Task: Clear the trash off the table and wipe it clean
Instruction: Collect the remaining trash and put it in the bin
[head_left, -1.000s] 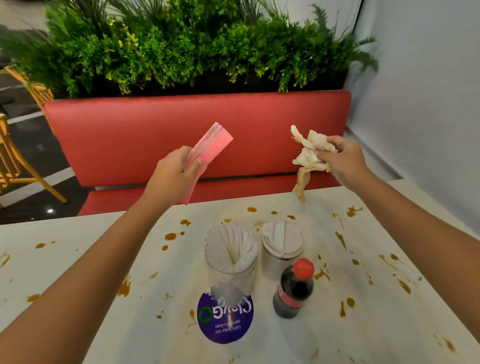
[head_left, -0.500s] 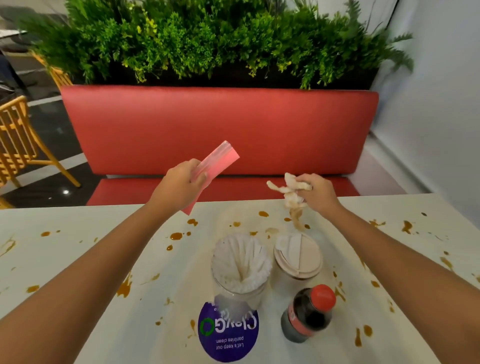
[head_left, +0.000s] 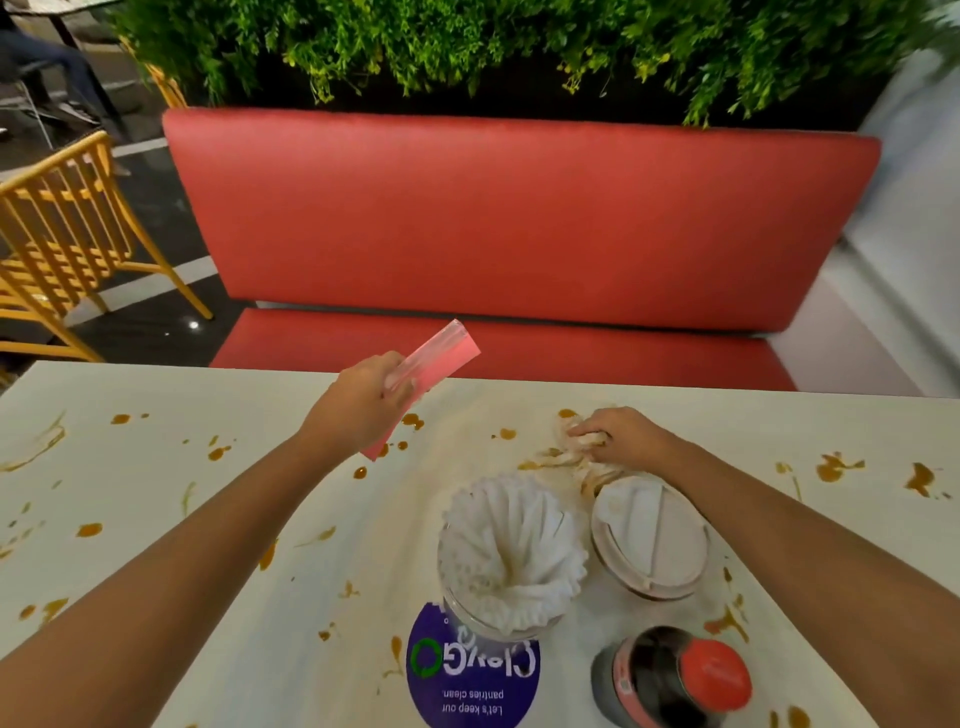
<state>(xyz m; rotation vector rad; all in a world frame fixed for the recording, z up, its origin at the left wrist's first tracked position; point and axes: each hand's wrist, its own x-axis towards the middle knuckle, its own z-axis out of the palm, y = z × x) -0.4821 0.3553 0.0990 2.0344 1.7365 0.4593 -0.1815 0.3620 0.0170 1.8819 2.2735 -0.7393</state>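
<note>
The white table (head_left: 156, 499) is spattered with brown sauce spots. My right hand (head_left: 626, 434) grips a crumpled, stained tissue wad (head_left: 582, 449) and presses it onto the tabletop just beyond the lidded cup (head_left: 649, 540). My left hand (head_left: 363, 410) holds a flat pink packet (head_left: 434, 361) above the table's far edge. A glass of folded white napkins (head_left: 509, 556) stands in the middle, and a dark soda bottle with a red cap (head_left: 675, 680) is near the front.
A round purple sticker (head_left: 472, 686) lies on the table under the napkin glass. A red bench (head_left: 519, 218) with green plants behind it runs along the far side. Yellow chairs (head_left: 57, 234) stand to the left, and a grey wall (head_left: 914, 208) rises at right.
My right hand has come down with the tissue wad from the air onto the table behind the lidded cup. My left hand still holds the pink packet, now lower.
</note>
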